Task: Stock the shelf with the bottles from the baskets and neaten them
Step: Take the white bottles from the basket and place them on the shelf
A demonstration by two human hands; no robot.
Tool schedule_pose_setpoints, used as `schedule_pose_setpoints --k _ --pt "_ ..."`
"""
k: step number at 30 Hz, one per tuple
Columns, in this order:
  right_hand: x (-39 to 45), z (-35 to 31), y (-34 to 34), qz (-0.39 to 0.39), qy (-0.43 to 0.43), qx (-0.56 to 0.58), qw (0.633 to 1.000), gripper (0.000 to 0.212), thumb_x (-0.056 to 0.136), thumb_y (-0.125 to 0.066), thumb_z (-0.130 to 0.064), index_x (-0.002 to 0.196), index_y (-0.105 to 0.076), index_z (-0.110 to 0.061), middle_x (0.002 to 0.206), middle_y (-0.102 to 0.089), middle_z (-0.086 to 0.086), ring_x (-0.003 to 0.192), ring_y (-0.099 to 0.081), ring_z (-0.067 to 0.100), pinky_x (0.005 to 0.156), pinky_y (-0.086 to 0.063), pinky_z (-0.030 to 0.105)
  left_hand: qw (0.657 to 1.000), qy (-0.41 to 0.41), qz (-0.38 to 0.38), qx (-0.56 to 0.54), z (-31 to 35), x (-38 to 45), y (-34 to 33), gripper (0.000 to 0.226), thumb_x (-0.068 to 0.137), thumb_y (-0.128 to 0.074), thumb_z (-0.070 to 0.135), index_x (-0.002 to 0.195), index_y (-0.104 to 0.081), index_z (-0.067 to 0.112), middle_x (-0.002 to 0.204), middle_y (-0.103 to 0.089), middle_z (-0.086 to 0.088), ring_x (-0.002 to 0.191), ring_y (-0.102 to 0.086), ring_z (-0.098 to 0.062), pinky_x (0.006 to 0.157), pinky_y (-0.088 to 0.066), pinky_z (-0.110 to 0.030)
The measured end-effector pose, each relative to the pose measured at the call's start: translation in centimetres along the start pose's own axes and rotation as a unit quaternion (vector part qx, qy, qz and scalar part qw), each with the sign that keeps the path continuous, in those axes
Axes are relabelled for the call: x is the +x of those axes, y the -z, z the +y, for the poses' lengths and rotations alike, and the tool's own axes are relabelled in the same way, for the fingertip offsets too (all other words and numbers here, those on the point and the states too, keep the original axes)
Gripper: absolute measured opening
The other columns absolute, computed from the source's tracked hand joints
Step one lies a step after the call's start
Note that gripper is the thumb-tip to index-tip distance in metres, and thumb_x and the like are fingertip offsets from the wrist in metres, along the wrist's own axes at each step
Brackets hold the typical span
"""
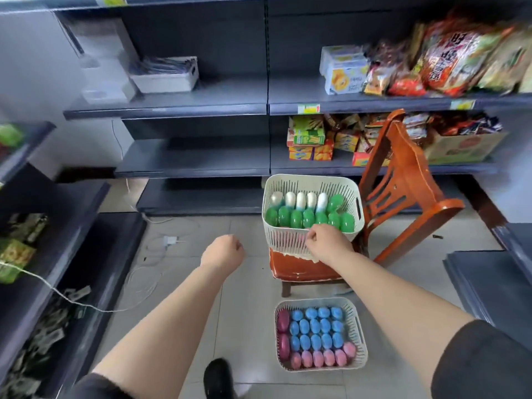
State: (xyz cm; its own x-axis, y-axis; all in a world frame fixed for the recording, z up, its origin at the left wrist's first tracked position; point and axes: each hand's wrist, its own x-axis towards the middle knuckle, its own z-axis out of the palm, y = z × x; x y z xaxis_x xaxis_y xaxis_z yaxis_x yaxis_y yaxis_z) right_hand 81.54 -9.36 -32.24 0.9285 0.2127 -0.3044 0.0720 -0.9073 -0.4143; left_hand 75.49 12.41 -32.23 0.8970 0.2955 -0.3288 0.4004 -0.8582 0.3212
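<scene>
Reaching for the first bottles, your right hand (325, 240) curled at the upper basket (290, 240) rim, mid-frame.
Left hand (223, 250) clenched, empty; next, lift green bottles (296, 218) onto the bare shelf (195, 159) above-left.

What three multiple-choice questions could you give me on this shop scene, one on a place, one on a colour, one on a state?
1. Where does the upper basket stand?
A. on the chair seat
B. on a shelf
C. on the floor

2. What colour are most bottles in the floor basket?
A. green
B. blue
C. white

3. What is the left hand doing?
A. holding a bottle
B. gripping a basket
C. curled, holding nothing

Answers: 1 A, it sits on the orange seat. 2 B, blue caps fill the middle rows. 3 C, the hand hangs in air, closed and empty.
</scene>
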Motion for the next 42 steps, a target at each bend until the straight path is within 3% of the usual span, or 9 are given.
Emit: schedule_pose_setpoints --k 5,13,24,26,28,30,34,38,42 --pt "2.0 -4.2 -0.4 0.040 -0.045 -0.008 0.998 0.013 0.090 -0.048 -0.021 0.090 -0.060 -0.017 0.097 -0.063 0.001 0.086 -0.059 0.021 0.076 -0.052 0.035 0.997 -0.065 -0.005 0.045 -2.4 4.3 4.1 0.018 0.085 -0.037 0.009 0.081 -0.054 0.005 0.087 -0.057 -0.010 0.075 -0.048 -0.028 0.063 -0.038 -0.026" --pt "5.7 -9.8 -1.7 0.084 -0.127 0.023 0.988 0.022 0.086 -0.051 -0.021 0.099 -0.065 -0.010 0.101 -0.067 0.007 0.089 -0.062 0.024 0.080 -0.053 0.039 0.986 -0.143 -0.044 0.079 -5.9 12.2 7.8 0.017 0.085 -0.038 0.011 0.085 -0.055 0.013 0.097 -0.061 -0.005 0.087 -0.055 -0.029 0.071 -0.043 -0.027" --pt "16.8 -10.0 -1.4 0.077 -0.211 0.100 0.969 0.019 0.090 -0.052 -0.022 0.099 -0.066 -0.012 0.102 -0.067 0.006 0.093 -0.061 0.026 0.077 -0.048 0.031 0.954 -0.228 -0.101 0.169 -1.5 25.9 8.9 0.018 0.087 -0.039 0.012 0.089 -0.057 0.015 0.089 -0.055 -0.001 0.077 -0.048 -0.023 0.066 -0.040 -0.026" --pt "19.4 -9.3 -0.9 0.074 -0.223 0.127 0.964 0.019 0.089 -0.053 -0.019 0.096 -0.068 -0.010 0.102 -0.066 0.008 0.097 -0.060 0.029 0.079 -0.047 0.031 0.952 -0.231 -0.114 0.167 0.0 28.8 9.0 0.022 0.086 -0.039 0.010 0.093 -0.060 0.010 0.094 -0.059 -0.004 0.077 -0.049 -0.024 0.065 -0.041 -0.026" --pt "21.6 -8.3 -0.3 0.076 -0.237 0.154 0.956 0.019 0.086 -0.054 -0.015 0.075 -0.068 -0.010 0.084 -0.065 0.009 0.090 -0.059 0.030 0.071 -0.045 0.031 0.947 -0.236 -0.136 0.169 1.6 30.9 9.1 0.025 0.087 -0.037 0.010 0.098 -0.060 0.009 0.102 -0.060 -0.006 0.082 -0.052 -0.026 0.067 -0.043 -0.027" --pt "23.4 -7.6 0.5 0.081 -0.258 0.164 0.949 0.022 0.084 -0.055 -0.015 0.063 -0.062 -0.012 0.070 -0.059 0.008 0.081 -0.056 0.029 0.060 -0.039 0.030 0.936 -0.259 -0.158 0.177 3.2 33.0 8.9 0.027 0.089 -0.037 0.012 0.103 -0.059 0.011 0.108 -0.058 -0.005 0.093 -0.056 -0.026 0.074 -0.046 -0.029" --pt "26.1 -6.1 0.9 0.085 -0.295 0.184 0.934 0.017 0.083 -0.058 -0.019 0.071 -0.066 -0.012 0.083 -0.065 0.014 0.085 -0.060 0.028 0.063 -0.034 0.025 0.913 -0.300 -0.198 0.193 6.2 37.0 7.8 0.028 0.090 -0.039 0.016 0.109 -0.060 0.016 0.116 -0.058 -0.003 0.105 -0.056 -0.025 0.085 -0.048 -0.032" --pt "27.9 -5.8 -0.1 0.075 -0.351 0.215 0.908 0.020 0.086 -0.054 -0.019 0.092 -0.069 -0.007 0.098 -0.068 0.014 0.096 -0.061 0.029 0.075 -0.042 0.028 0.864 -0.360 -0.262 0.236 9.4 40.5 6.0 0.029 0.090 -0.041 0.014 0.112 -0.058 0.020 0.122 -0.055 -0.001 0.111 -0.054 -0.024 0.091 -0.046 -0.031" --pt "29.4 -6.2 -1.7 0.063 -0.413 0.265 0.869 0.017 0.087 -0.052 -0.018 0.074 -0.058 -0.007 0.080 -0.062 0.012 0.087 -0.060 0.026 0.066 -0.037 0.027 0.810 -0.429 -0.299 0.265 11.5 44.0 3.7 0.032 0.089 -0.046 0.013 0.119 -0.055 0.018 0.130 -0.052 -0.003 0.119 -0.050 -0.023 0.094 -0.041 -0.028"
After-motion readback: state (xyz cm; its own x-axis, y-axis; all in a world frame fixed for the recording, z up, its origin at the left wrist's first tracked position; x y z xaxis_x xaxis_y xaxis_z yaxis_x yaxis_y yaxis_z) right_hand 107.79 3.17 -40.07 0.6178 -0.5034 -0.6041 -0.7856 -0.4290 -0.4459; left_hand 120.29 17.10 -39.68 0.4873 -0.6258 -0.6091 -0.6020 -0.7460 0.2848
